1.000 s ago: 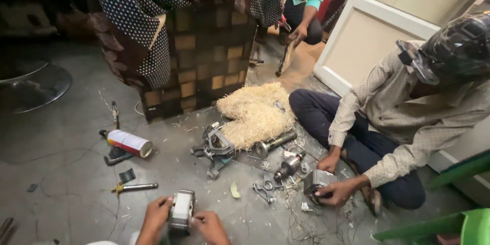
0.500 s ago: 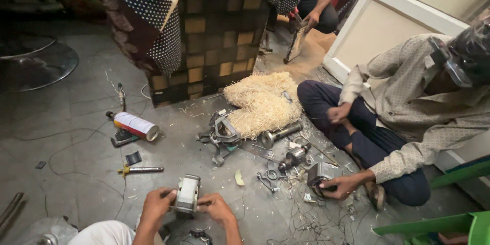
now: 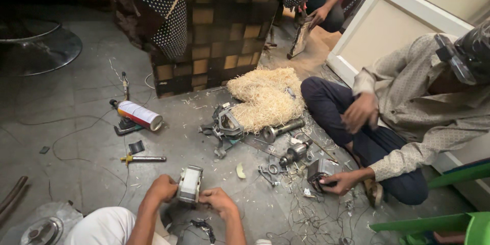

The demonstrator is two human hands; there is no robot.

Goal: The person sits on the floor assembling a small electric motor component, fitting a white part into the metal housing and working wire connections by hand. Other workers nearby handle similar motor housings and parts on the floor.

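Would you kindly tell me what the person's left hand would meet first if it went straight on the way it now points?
Probably the grey metal motor block: the left hand points right and already grips its side; the right hand lies beyond.

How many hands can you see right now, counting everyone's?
5. The wearer's left hand and right hand grip a grey motor part. The seated co-worker's hands: one on a knee, one on the floor. A third person's hand shows top; others may be hidden.

A makeshift repair workshop on a bare concrete floor (image 3: 76,122): motor parts (image 3: 286,143), wire scraps (image 3: 316,214), a screwdriver (image 3: 143,159) and a spray can (image 3: 139,114) lie scattered.
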